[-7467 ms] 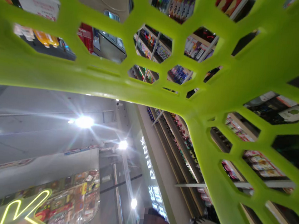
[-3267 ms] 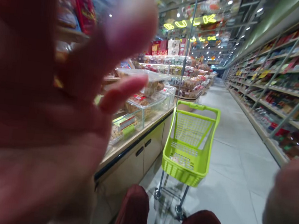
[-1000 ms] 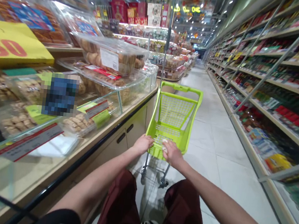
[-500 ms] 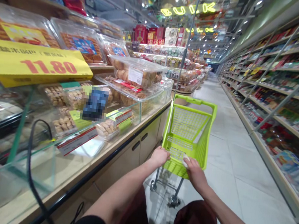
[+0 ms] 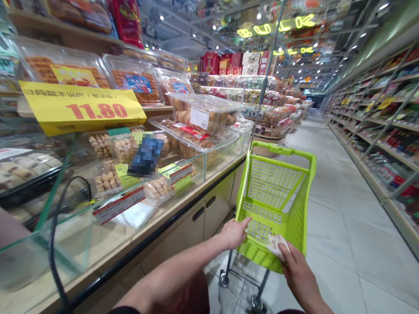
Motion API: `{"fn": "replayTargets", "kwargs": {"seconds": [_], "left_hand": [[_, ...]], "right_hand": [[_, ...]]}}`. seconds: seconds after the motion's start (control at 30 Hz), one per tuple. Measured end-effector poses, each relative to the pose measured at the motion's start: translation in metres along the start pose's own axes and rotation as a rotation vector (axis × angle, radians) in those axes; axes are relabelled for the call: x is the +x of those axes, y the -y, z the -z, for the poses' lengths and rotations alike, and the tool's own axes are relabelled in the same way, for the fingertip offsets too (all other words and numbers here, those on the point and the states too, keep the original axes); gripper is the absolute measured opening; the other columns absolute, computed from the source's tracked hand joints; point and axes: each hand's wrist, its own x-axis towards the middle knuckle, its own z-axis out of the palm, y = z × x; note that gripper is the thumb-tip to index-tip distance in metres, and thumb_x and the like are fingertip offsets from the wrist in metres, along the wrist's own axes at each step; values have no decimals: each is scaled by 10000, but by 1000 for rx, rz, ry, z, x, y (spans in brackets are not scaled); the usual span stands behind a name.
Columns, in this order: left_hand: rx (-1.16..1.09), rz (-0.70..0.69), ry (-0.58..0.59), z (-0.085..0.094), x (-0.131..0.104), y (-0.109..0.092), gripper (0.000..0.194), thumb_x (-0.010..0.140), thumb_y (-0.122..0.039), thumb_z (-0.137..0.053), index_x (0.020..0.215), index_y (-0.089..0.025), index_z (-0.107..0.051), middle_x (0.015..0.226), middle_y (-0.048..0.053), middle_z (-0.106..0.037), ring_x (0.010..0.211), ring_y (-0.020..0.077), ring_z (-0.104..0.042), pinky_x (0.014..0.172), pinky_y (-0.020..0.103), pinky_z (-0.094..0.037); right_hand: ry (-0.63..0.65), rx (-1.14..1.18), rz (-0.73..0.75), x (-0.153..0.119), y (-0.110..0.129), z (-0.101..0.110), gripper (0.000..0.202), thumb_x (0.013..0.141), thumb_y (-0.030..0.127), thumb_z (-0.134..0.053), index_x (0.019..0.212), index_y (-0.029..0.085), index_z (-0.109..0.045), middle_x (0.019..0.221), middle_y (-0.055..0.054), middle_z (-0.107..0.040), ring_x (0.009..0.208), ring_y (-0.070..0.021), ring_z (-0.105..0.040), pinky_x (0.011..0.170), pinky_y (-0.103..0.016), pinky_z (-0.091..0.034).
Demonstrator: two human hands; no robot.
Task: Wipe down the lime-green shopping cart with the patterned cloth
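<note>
A bright green shopping cart [image 5: 277, 185] with a mesh basket stands just ahead of me in the aisle. My left hand [image 5: 234, 232] is at the near left edge of the basket, its fingers curled and one pointing forward; what it grips, if anything, is hard to make out. My right hand [image 5: 297, 268] pinches a crumpled white cloth or tissue [image 5: 278, 245] over the near right edge of the basket. No goods show inside the part of the basket that I can see.
Left is a glass-fronted counter with packed pastries [image 5: 207, 114], a yellow price sign [image 5: 82, 107] and a black cable [image 5: 53, 240]. Stocked shelves [image 5: 405, 129] line the right. Tiled floor [image 5: 324, 215] runs between them. A pixelated patch covers something on the counter.
The view has shifted, so the cart and counter sit further right and lower. The white cloth in my right hand shows more, and a left finger now points forward.
</note>
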Motion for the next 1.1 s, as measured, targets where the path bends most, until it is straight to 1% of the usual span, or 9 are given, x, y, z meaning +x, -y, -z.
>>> {"fn": "replayTargets", "kwargs": {"seconds": [0.13,0.23,0.37,0.53,0.67,0.77,0.83,0.97,1.1], "left_hand": [[-125,-47,-82,4,4,-22,527,809,-239,-353,1313,-193,-207,1154,56,-544,1066,178,-492,1027,442,-195],[-275,37,2,6,6,-34,553,831,-290,-313,1341,-160,-143,1125,83,-556,1008,180,-533,923,357,-364],[-208,-68,122,1,9,-47,536,783,-436,-392,1259,-193,-340,1143,88,-537,1002,234,-532,838,354,-427],[-47,-169,135,-12,16,-59,414,718,-340,-486,1088,-153,-488,1056,96,-565,936,228,-550,783,335,-459],[-7,-190,101,-1,19,-32,252,745,-273,-459,969,-189,-540,969,45,-584,890,182,-553,776,294,-459],[14,-99,4,10,19,-9,251,740,-214,-444,971,-184,-537,960,47,-571,901,177,-534,810,292,-443],[-15,-84,-41,10,18,-8,293,744,-194,-421,1021,-176,-515,992,59,-555,924,180,-519,829,292,-433],[-118,-126,46,-11,18,-34,287,777,-282,-389,1017,-171,-502,977,64,-562,885,185,-537,784,286,-450],[-47,-182,56,-28,21,-55,379,737,-415,-444,1013,-160,-495,957,81,-565,840,227,-555,732,338,-461]], "right_hand": [[-59,152,-13,33,40,-26,596,797,151,-369,1353,186,-157,1321,-122,-333,1223,-232,-329,965,-426,-374],[-72,236,-18,46,51,-31,689,779,195,-422,1366,174,-62,1334,-143,-297,1238,-258,-301,987,-451,-340],[44,246,-59,29,30,-20,730,747,232,-490,1359,176,-95,1309,-153,-336,1214,-275,-340,972,-463,-348],[32,238,-7,9,16,-13,737,741,221,-487,1358,162,-88,1308,-169,-344,1182,-266,-390,939,-434,-389],[1,205,9,3,15,-5,691,758,300,-502,1347,189,-158,1254,-141,-425,1118,-255,-464,895,-398,-435],[-19,221,-45,1,15,0,620,780,283,-449,1338,208,-190,1210,-118,-472,1038,-226,-530,843,-366,-473],[-38,236,-95,2,17,-1,584,791,267,-412,1334,220,-201,1179,-103,-500,977,-205,-565,812,-348,-488],[-101,240,-224,8,23,-7,559,803,296,-394,1328,225,-217,1136,-93,-535,876,-182,-603,733,-304,-513],[-125,254,-312,9,23,-8,521,817,306,-370,1315,219,-244,1108,-89,-554,864,-171,-605,729,-294,-514]]}}
